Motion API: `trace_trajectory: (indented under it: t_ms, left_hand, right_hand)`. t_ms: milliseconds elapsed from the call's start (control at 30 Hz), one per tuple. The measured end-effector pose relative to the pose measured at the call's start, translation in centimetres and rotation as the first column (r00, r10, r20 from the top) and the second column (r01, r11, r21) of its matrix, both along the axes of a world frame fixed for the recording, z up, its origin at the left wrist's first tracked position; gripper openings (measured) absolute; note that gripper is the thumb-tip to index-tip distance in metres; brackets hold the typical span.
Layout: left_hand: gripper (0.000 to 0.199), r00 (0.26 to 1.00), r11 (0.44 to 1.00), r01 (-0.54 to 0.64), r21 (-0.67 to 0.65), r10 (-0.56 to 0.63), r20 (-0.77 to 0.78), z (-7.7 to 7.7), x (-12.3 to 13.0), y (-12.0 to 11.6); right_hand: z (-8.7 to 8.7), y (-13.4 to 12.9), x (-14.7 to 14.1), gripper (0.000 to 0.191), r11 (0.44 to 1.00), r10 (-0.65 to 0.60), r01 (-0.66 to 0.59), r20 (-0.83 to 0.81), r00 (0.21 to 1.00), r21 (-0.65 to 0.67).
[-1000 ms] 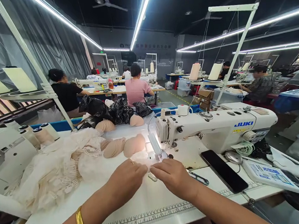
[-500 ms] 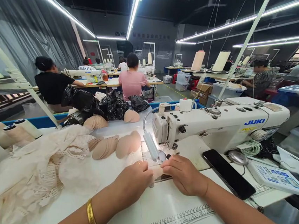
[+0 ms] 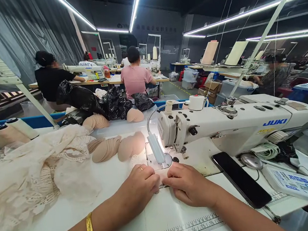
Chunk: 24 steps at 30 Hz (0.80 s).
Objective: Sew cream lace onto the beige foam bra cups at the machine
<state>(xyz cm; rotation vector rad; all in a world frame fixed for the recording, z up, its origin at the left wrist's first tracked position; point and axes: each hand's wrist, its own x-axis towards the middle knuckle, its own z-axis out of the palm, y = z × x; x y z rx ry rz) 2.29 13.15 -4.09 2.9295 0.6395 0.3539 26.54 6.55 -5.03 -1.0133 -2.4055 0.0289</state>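
Observation:
In the head view my left hand (image 3: 140, 187) is closed, fingertips pinching the edge of a thin pale beige piece of fabric (image 3: 162, 172). My right hand (image 3: 190, 184) has its fingers curled over the other side of that piece, close to my left fingertips. Most of the fabric is hidden under the fingers. Both hands are at the front of the white sewing machine (image 3: 198, 125), just before its needle area. A small lamp (image 3: 156, 148) on a bendable neck lights the spot and hides the needle.
Left lie a heap of cream lace fabric (image 3: 36, 166) and stacks of beige pads (image 3: 106, 149). Right of the hands are a black phone (image 3: 242, 179), a silver round object (image 3: 251, 161) and a white box (image 3: 296, 183). Co-workers sit at machines beyond black plastic bags (image 3: 115, 104).
My hands have drawn closer together, and less of the fabric shows between them. The view has shifted a little, so the machine appears larger and farther right.

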Motion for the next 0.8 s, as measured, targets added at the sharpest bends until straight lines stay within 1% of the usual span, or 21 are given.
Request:
trace_trajectory:
  t_ms: [233,400,533,667,800]
  left_hand:
    - [0.014,0.998,1.000,0.010,0.028,-0.012,0.055,-0.3,0.1,-0.2]
    - [0.015,0.990,0.998,0.064,0.028,-0.067,0.122,-0.3,0.1,-0.2]
    - [0.016,0.977,0.996,0.093,0.015,-0.094,0.189,-0.2,0.1,-0.1]
    - [0.019,0.960,0.992,0.124,0.032,-0.128,0.251,-0.6,0.3,1.0]
    - [0.015,0.955,0.984,0.147,0.102,-0.168,0.244,-0.9,0.8,3.0]
  right_hand:
    - [0.1,-0.2,0.2,0.033,0.999,0.036,-0.037,-0.051,0.998,-0.014]
    - [0.3,-0.3,0.2,0.031,0.997,0.059,-0.063,-0.082,0.995,-0.037]
    - [0.4,-0.2,0.2,0.036,0.993,0.089,-0.096,-0.099,0.991,-0.070]
    - [0.3,0.1,0.4,0.041,0.992,0.060,-0.071,-0.113,0.992,-0.101]
    - [0.0,0.5,0.5,0.042,0.994,0.000,-0.015,-0.136,0.991,-0.108]
